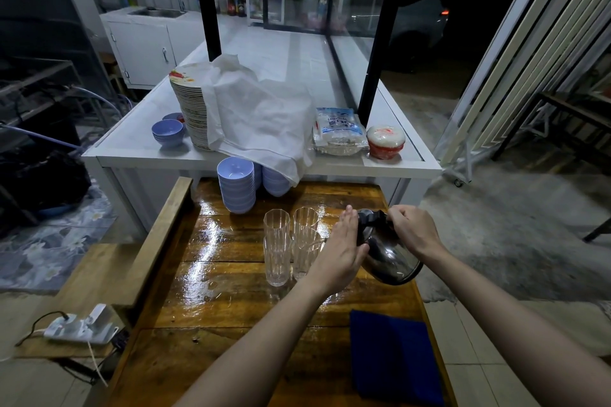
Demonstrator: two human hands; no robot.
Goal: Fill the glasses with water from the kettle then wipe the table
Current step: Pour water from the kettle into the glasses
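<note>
From the head view, your right hand (411, 230) is curled tight around the black handle at the top of the kettle (388, 256), so that one's got a proper grip. Your left hand (344, 251) is flat, fingers straight and together, pressed against the kettle's side facing the glasses, not wrapped around anything. The kettle is tipped over toward the glasses (277, 258), shiny base kicked out to the right over the edge of the wooden table (231, 307). The spout is hidden behind your left hand, so I can't tell if anything's pouring. The four clear glasses stand upright in a tight square just left of the kettle, and I honestly can't tell how much water is in them. The tabletop is glossy, with wet-looking patches around the glasses. A folded blue cloth (393, 357) lies flat near the table's right edge, closer to you, well apart from the glasses. Stacks of pale blue bowls (237, 185) sit at the far end of the table, right against the white counter (132, 149).
</note>
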